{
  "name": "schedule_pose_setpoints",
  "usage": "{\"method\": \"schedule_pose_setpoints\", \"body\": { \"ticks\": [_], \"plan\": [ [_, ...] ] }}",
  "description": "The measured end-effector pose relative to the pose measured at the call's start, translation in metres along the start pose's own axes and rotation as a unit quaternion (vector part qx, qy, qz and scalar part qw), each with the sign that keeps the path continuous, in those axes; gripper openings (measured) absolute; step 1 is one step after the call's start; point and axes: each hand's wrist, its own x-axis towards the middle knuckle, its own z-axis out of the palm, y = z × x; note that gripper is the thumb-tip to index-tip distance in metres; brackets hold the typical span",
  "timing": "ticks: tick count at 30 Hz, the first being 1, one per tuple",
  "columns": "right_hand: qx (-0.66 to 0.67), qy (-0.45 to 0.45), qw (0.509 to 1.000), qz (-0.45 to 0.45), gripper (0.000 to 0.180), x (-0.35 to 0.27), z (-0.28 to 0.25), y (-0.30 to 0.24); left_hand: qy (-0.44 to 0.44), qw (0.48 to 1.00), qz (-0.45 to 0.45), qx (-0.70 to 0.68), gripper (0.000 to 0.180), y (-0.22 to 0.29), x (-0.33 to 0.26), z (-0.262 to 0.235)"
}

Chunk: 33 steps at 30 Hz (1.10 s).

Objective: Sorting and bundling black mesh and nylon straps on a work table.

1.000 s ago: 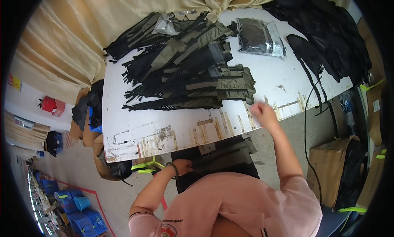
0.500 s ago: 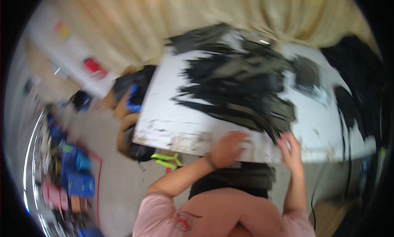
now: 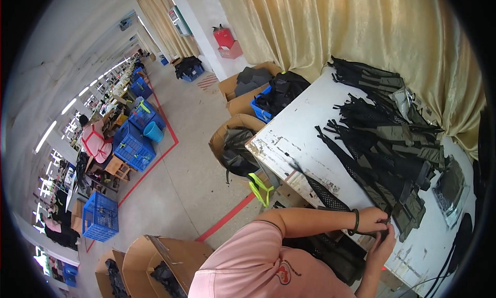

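At the near edge of the white table, my left hand [image 3: 373, 219] and my right hand [image 3: 381, 246] are close together with fingertips pinched. Between them is the end of a dark mesh fabric piece [image 3: 328, 194]. Its narrow black tail stretches to the left over the table, and my left forearm covers part of it. Just beyond my hands lies a spread pile of black and olive mesh fabric pieces [image 3: 387, 153]. Their thin ends point to the left.
The white table [image 3: 289, 138] has a worn, chipped front edge. Left of it stand cardboard boxes [image 3: 227, 138] and a blue crate [image 3: 261, 104] with dark fabric. A clear plastic bag [image 3: 448, 189] lies at the right. Farther left, a person in pink [image 3: 96, 140] sits near blue crates.
The view has swung left, showing more of the workshop. My hands, apart before, have come together, and a mesh piece now lies separate from the pile with its end in my fingers.
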Motion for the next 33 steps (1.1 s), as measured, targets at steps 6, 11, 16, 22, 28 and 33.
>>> {"method": "schedule_pose_setpoints", "body": {
  "ticks": [6,11,16,22,28,33],
  "plan": [
    [0.065,-0.067,0.993,0.067,0.032,0.006,-0.004,0.004,-0.020,0.996,-0.070,-0.045,0.022,-0.021,-0.015,-0.004],
    [0.012,-0.134,0.991,-0.012,0.022,0.006,-0.013,0.013,-0.050,0.995,-0.082,-0.038,0.021,-0.021,-0.021,0.005],
    [-0.084,-0.076,0.994,-0.007,0.009,-0.002,-0.017,0.018,-0.070,0.997,-0.017,-0.031,0.021,-0.015,-0.020,0.020],
    [0.023,-0.032,0.994,0.098,0.015,0.017,-0.005,0.015,-0.044,0.985,0.135,0.097,0.014,0.013,-0.032,-0.005],
    [0.353,-0.121,0.873,0.314,0.017,0.003,0.012,0.033,-0.069,0.992,0.036,0.103,0.018,0.010,-0.036,-0.010],
    [0.501,-0.139,0.777,0.355,0.018,-0.009,0.005,0.037,-0.095,0.988,-0.085,-0.083,0.013,0.016,-0.027,0.001]
  ]
}}
